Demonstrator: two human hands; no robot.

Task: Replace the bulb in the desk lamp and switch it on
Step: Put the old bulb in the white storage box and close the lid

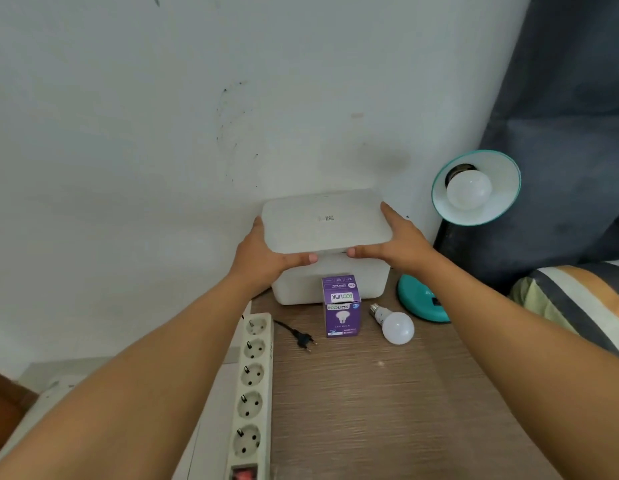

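Power strip | loose bulb frosted white | hands grip lid

Single head-worn wide-angle view, facing forward and down, close over wooden desk

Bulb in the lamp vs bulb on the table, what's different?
The bulb in the lamp is seated in the teal shade's socket, base hidden, raised off the table. The loose bulb lies on its side on the wooden table beside the purple box, screw base exposed. Both are white, round and unlit.
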